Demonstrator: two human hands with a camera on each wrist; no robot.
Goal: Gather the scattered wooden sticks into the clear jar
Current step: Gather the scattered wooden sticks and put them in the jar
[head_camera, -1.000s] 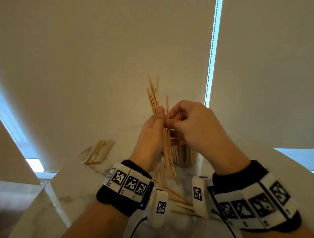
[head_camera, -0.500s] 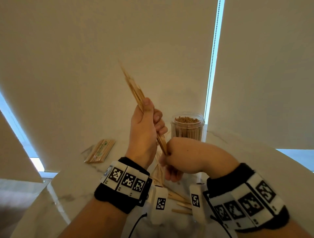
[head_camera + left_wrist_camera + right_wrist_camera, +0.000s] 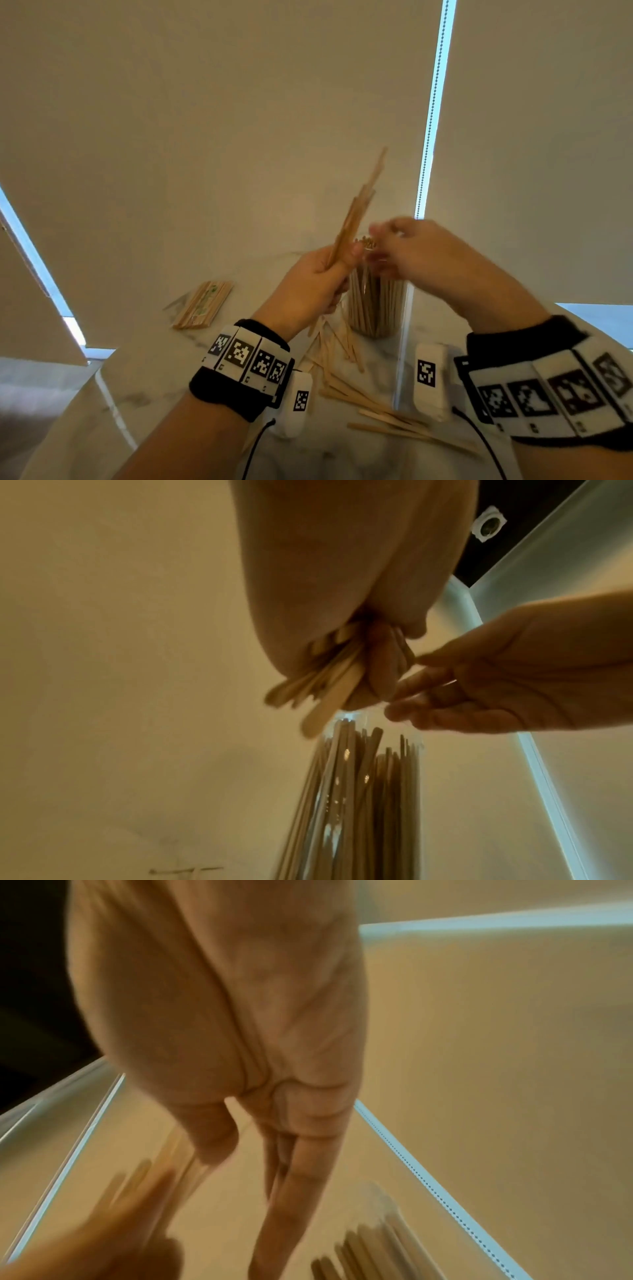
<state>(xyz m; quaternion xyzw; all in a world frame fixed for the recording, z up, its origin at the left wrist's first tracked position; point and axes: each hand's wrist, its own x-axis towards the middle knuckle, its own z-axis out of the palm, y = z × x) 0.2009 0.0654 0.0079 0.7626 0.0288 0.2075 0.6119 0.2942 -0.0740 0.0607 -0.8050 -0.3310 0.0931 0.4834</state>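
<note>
Stick-packed clear jar [image 3: 376, 301] upright; loose wooden sticks [image 3: 346, 383] beside

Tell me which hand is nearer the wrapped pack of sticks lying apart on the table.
Left. The left hand, gripping a bundle of sticks, is on the same side as the wrapped pack. The right hand is over the clear jar, farther away.

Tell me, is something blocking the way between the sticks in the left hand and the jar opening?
Partly. The right hand hovers open at the clear jar mouth, and the jar is already crowded with sticks. The bundle of sticks in the left hand sits just beside the rim.
</note>
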